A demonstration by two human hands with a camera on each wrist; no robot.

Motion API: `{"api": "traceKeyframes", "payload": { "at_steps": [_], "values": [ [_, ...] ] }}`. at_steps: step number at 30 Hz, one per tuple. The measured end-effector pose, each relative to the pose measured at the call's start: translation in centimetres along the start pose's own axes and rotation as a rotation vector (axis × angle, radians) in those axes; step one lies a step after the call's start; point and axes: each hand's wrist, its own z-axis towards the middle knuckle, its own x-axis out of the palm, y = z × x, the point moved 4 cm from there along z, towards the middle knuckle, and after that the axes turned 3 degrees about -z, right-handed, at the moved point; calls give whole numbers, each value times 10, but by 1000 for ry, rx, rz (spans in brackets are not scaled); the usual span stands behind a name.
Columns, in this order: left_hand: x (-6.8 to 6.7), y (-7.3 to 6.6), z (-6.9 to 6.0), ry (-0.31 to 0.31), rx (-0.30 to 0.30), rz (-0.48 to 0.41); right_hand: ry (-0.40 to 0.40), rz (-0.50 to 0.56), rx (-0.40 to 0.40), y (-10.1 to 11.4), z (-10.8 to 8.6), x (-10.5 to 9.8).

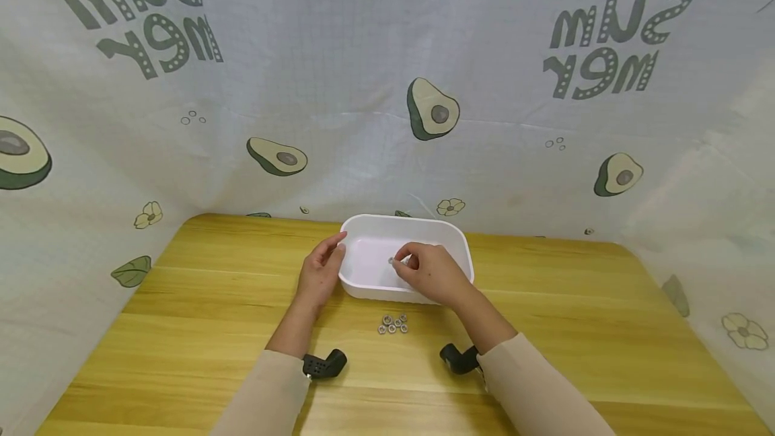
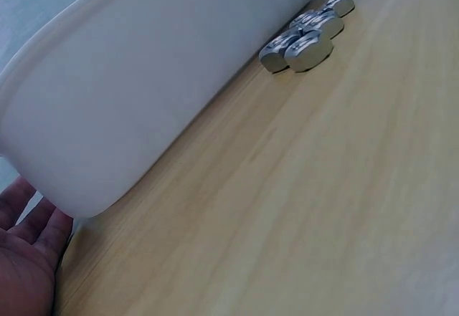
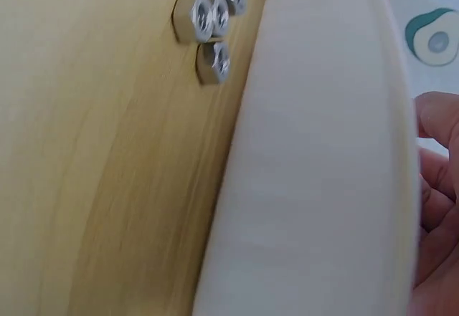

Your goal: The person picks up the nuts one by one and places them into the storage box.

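Observation:
A white container [image 1: 387,293] stands on the table, its outer wall [image 2: 107,101] filling much of the left wrist view. My left hand [image 1: 319,276] rests at its left end, fingers fairly straight against the outside [image 2: 32,248]. Above the container's inside, my right hand [image 1: 434,274] pinches a small metal nut [image 1: 391,260] between thumb and index finger. Something shiny also shows beneath those fingers; whether it is held or lying in the container, I cannot tell. The right wrist view shows that hand [image 3: 439,194] partly hidden behind the wall. Several silver nuts [image 1: 387,319] lie grouped in front of the container.
The wooden table [image 1: 230,288] extends on both sides of the container. A pale curtain [image 1: 351,86] printed with avocados hangs behind the table and down both sides. Black wrist devices sit at the left cuff [image 1: 325,364] and right cuff [image 1: 460,359].

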Motion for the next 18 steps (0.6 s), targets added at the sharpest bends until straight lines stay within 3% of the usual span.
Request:
{"api": "traceKeyframes", "payload": {
  "at_steps": [8, 13, 18],
  "values": [
    [0, -3, -1, 0, 0, -2, -31, -29, -79, 9, -19, -9],
    [1, -2, -1, -2, 10, -11, -68, -28, -65, 8, -30, -13],
    [1, -1, -1, -8, 7, -10, -52, -26, -63, 8, -44, -14]
  ]
}}
